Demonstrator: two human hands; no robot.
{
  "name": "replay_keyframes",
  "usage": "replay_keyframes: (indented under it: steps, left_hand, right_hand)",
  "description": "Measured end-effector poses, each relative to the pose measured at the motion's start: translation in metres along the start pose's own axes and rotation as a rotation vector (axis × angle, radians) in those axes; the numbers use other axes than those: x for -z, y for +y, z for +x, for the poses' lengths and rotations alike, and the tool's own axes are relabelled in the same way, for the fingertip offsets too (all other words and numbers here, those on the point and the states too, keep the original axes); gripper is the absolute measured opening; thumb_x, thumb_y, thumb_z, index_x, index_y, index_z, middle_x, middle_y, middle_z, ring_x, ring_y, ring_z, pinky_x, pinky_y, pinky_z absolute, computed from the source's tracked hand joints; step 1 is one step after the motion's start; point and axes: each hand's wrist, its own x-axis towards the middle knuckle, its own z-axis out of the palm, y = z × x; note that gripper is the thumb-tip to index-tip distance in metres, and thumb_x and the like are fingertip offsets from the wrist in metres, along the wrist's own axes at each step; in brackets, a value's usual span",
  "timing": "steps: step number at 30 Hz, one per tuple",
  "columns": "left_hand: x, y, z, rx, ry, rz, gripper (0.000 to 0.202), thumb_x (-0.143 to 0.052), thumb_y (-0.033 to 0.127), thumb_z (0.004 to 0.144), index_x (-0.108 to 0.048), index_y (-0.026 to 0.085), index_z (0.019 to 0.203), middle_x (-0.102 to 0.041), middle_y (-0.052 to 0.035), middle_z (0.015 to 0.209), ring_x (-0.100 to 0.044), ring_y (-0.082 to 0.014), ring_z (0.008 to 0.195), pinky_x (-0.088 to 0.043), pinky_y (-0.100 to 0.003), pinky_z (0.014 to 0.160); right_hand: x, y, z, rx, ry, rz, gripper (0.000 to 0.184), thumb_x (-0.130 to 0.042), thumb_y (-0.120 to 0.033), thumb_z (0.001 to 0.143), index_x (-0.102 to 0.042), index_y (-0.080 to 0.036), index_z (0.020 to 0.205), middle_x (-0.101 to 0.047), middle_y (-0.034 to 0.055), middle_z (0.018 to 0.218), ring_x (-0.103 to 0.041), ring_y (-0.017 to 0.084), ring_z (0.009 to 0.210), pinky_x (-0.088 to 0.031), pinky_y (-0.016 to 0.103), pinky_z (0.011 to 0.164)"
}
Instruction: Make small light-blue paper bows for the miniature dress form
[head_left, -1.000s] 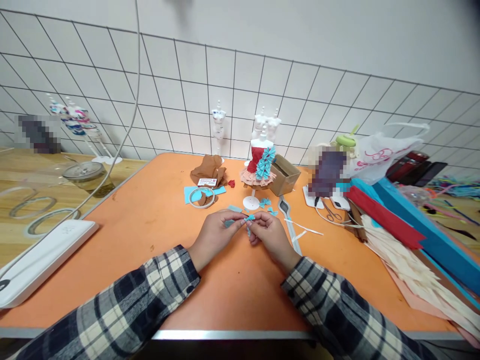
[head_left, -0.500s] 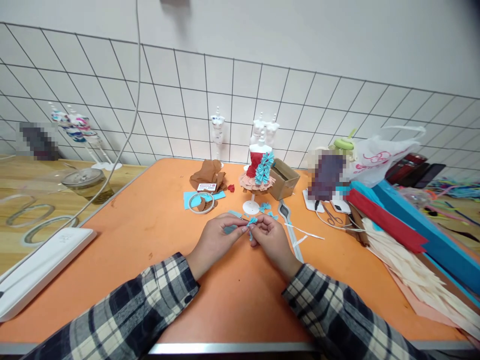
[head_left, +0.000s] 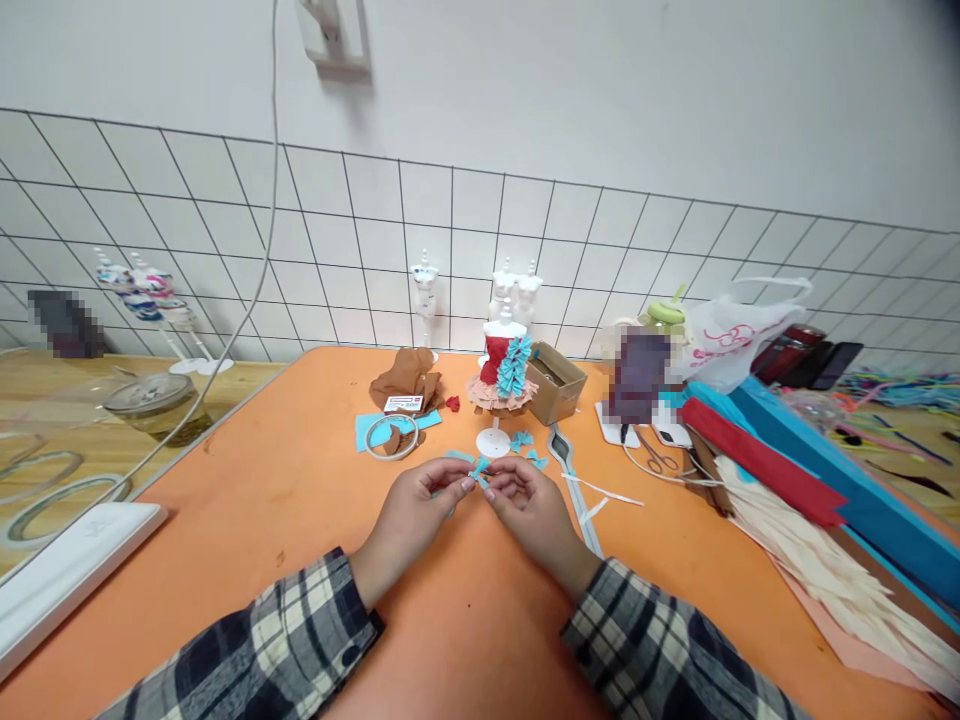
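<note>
My left hand [head_left: 411, 510] and my right hand [head_left: 531, 508] meet over the orange table [head_left: 300, 480], fingertips pinched together on a small blue paper bow [head_left: 478, 468]. Just beyond them stands a small white mannequin [head_left: 501, 375] on a round base, dressed in a red bodice, blue ruffles and a pink skirt. Two more blue paper bows [head_left: 528, 447] lie beside its base. Both sleeves are plaid.
A tape ring [head_left: 390, 437] on blue paper, brown crumpled paper [head_left: 409, 375] and a small cardboard box [head_left: 555, 380] sit behind. Scissors [head_left: 656, 455], red, blue and cream crepe paper rolls [head_left: 795, 480] lie right. A white device [head_left: 67, 565] and glass jar [head_left: 154, 405] are left.
The camera has tilted up, so the hands sit lower and nearer the table's front. Both hands keep pinching the blue bow, working it between the fingertips.
</note>
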Motion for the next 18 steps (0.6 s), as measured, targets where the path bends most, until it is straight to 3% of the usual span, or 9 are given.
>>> replay_keyframes:
  steps: [3,7,10,15,18]
  left_hand:
    - [0.003,-0.003,0.001,-0.007,-0.021,0.014,0.036,-0.064,0.034,0.079,-0.059,0.016,0.111,-0.065,-0.0008,0.075,-0.059,-0.015,0.065,-0.046,-0.028,0.064]
    - [0.004,-0.004,-0.003,-0.103,-0.024,0.115,0.027,-0.061,0.03,0.083,-0.05,0.019,0.105,-0.066,0.0006,0.076,-0.063,-0.0165,0.075,-0.047,-0.031,0.074]
    - [0.003,-0.002,-0.009,-0.262,-0.013,0.299,0.02,-0.059,0.024,0.085,-0.047,0.022,0.101,-0.066,0.0006,0.084,-0.064,-0.0168,0.085,-0.047,-0.032,0.081]
    - [0.003,0.0,-0.014,-0.498,-0.034,0.557,0.012,-0.055,0.019,0.087,-0.051,0.022,0.098,-0.065,-0.0014,0.089,-0.064,-0.0173,0.084,-0.048,-0.032,0.077]
    - [0.003,-0.001,-0.015,-0.568,-0.031,0.609,0.015,-0.057,0.018,0.085,-0.052,0.021,0.099,-0.065,-0.0015,0.089,-0.064,-0.0171,0.082,-0.048,-0.031,0.076]
  right_hand:
    - [0.003,-0.003,-0.002,0.193,0.105,-0.155,0.034,-0.063,-0.024,0.079,-0.057,-0.024,0.112,-0.061,0.0082,0.113,-0.058,0.02,0.098,-0.053,0.032,0.073]
    - [0.01,-0.011,-0.005,0.383,0.098,-0.312,0.033,-0.061,-0.02,0.081,-0.057,-0.024,0.114,-0.059,0.0083,0.12,-0.053,0.023,0.115,-0.046,0.04,0.094]
    - [0.012,-0.013,-0.005,0.384,-0.001,-0.315,0.036,-0.065,-0.02,0.079,-0.059,-0.025,0.115,-0.061,0.0073,0.122,-0.055,0.023,0.114,-0.045,0.039,0.096]
    - [0.011,-0.01,-0.002,0.406,-0.043,-0.362,0.012,-0.067,-0.021,0.08,-0.069,-0.025,0.091,-0.071,0.0039,0.1,-0.062,0.021,0.101,-0.047,0.039,0.092]
    - [0.011,-0.011,-0.003,0.386,-0.038,-0.356,0.009,-0.067,-0.02,0.08,-0.07,-0.025,0.087,-0.072,0.0032,0.093,-0.065,0.02,0.093,-0.049,0.037,0.087]
